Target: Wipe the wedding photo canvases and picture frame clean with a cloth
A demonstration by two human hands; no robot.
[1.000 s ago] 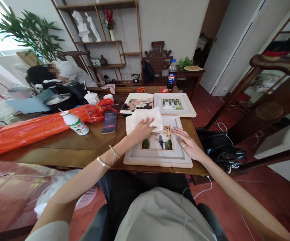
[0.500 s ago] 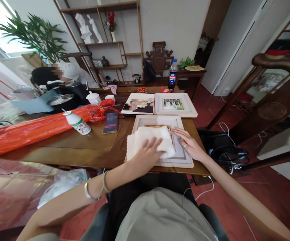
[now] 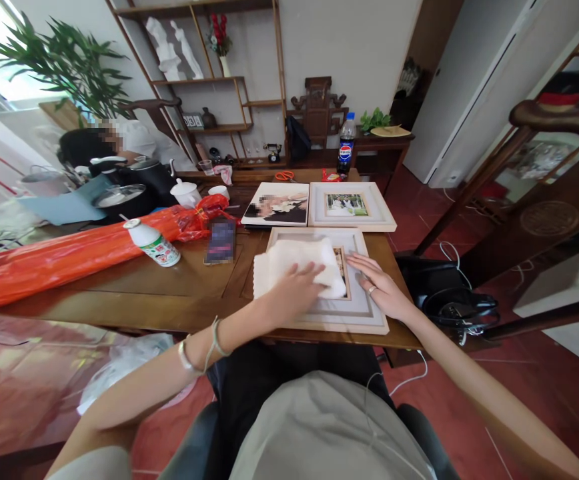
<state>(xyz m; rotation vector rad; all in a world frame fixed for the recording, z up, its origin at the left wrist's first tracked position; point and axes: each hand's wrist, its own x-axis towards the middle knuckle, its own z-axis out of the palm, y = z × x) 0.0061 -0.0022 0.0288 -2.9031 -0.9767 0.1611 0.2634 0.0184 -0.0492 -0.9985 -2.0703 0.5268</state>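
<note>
A white cloth [image 3: 304, 257] with a scalloped edge lies folded over the left and middle part of a light wooden picture frame [image 3: 349, 325]. My left hand [image 3: 297, 290] presses flat on the cloth, fingers spread. On the right side of the same picture frame rests my right hand [image 3: 377, 283], its fingers stretched out over the glass and a ring on one finger. The cloth hides most of the small picture in the middle. Just behind stand a second framed photo [image 3: 347, 205] and a flat photo panel [image 3: 277, 204], side by side on the table.
A phone [image 3: 220, 241], a white bottle [image 3: 153, 243] and a long red plastic-wrapped bundle [image 3: 89, 248] lie to the left. Farther back are orange scissors [image 3: 284, 176], a cola bottle [image 3: 346, 145] and a lidded white cup [image 3: 185, 193]. A person [image 3: 139, 141] sits at the far left.
My left hand has shifted slightly toward me and left on the cloth, and the cloth's far edge has moved a little away from me. My right hand stays in place.
</note>
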